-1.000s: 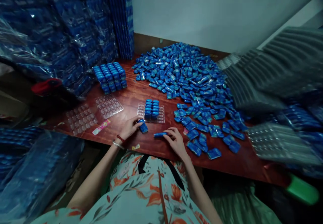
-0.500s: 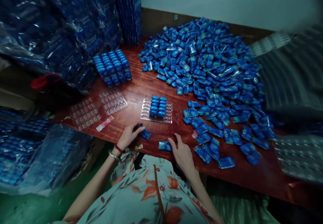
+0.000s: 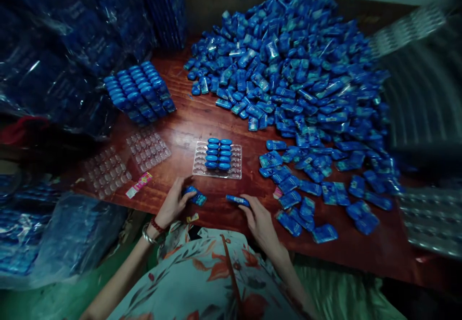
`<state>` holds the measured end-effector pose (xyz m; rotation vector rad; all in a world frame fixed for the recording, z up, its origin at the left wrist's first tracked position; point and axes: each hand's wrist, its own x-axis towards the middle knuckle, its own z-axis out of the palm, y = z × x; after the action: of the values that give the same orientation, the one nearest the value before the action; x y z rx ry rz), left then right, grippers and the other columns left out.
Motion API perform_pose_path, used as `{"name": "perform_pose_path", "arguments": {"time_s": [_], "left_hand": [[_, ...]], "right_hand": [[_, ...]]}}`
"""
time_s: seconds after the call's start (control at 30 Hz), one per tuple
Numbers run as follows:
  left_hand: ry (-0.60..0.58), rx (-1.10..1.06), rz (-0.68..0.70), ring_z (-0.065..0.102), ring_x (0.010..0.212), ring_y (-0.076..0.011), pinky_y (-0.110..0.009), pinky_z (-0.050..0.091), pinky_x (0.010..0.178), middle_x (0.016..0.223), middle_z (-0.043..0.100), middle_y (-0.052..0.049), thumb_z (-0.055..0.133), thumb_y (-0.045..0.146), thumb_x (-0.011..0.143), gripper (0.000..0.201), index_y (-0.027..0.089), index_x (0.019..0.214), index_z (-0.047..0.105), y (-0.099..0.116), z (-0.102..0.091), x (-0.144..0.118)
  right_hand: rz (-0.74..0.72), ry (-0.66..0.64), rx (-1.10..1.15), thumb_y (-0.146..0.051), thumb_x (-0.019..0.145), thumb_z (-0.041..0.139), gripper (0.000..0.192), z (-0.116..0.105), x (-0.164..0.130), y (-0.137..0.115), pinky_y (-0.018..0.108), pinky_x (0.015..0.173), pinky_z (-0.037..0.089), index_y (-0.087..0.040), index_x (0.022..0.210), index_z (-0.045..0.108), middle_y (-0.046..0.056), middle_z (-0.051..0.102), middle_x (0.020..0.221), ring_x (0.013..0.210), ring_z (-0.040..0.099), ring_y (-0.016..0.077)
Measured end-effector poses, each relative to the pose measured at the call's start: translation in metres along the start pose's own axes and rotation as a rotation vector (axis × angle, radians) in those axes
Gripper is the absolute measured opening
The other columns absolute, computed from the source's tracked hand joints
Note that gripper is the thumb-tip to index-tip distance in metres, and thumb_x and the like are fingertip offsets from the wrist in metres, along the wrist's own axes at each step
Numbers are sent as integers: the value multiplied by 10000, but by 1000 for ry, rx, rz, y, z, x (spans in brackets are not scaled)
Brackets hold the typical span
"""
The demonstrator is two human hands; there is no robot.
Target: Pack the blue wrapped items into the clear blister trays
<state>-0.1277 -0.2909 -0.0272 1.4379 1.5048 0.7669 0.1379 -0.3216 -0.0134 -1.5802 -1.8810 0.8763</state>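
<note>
My left hand grips the end of a small blue packet between thumb and fingers, close to the table's front edge. Across from it, my right hand pinches another blue packet, now tipped up on its narrow side. Just beyond both hands lies a clear plastic blister tray with two rows of shiny blue packets standing in its middle. Its outer cavities show no packets. To the right, several loose blue packets lie flat, not far from my right hand.
A large heap of blue packets covers the back right of the wooden table. At left stand a neat packet block, two clear trays and a pink strip. Plastic-wrapped blue stacks rise behind; more trays flank the right.
My right hand has closed on its packet and turned it from flat onto its edge. My left hand has its packet slightly turned. The camera view has shifted down and to the right.
</note>
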Motion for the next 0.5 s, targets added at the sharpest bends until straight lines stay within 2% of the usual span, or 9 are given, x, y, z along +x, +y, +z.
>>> {"name": "perform_pose_path", "arguments": {"time_s": [0.07,0.13,0.23,0.37,0.5], "left_hand": [[-29,-66,-53,551,1080,-204,-390,420,963,1168,569,-98,593,305,776,467,177,1207,468,-2,-2,-2],[-33,-111,-115,596,1007,-207,-386,465,911,1092,619,-87,644,327,728,481,167,1161,511,-3,-3,-2],[35,-77,-162,637,890,-210,-368,509,828,946,676,-60,694,369,674,394,161,1000,617,-6,-2,-2],[145,44,-55,634,852,-192,-343,507,801,905,683,-50,671,367,717,305,178,957,660,-4,1,-4],[226,107,87,618,882,-178,-315,504,800,935,663,-52,633,326,777,264,182,998,643,17,1,-2]], "right_hand": [[-7,32,30,-249,918,409,271,-7,16,0,281,821,476,-211,1179,473,63,612,1068,969,600,171],[-44,69,28,-254,911,430,281,-10,36,1,282,804,479,-216,1188,462,56,613,1066,955,601,174],[-203,17,-69,-228,916,411,237,-8,64,-1,293,820,466,-214,1133,506,56,613,1031,947,586,179],[-337,-164,-506,-114,894,378,281,-6,83,-17,290,737,456,-170,1121,533,85,603,948,859,561,193],[-396,-307,-837,-13,831,375,286,1,86,-46,312,675,444,-113,1018,567,113,586,853,793,535,213]]}}
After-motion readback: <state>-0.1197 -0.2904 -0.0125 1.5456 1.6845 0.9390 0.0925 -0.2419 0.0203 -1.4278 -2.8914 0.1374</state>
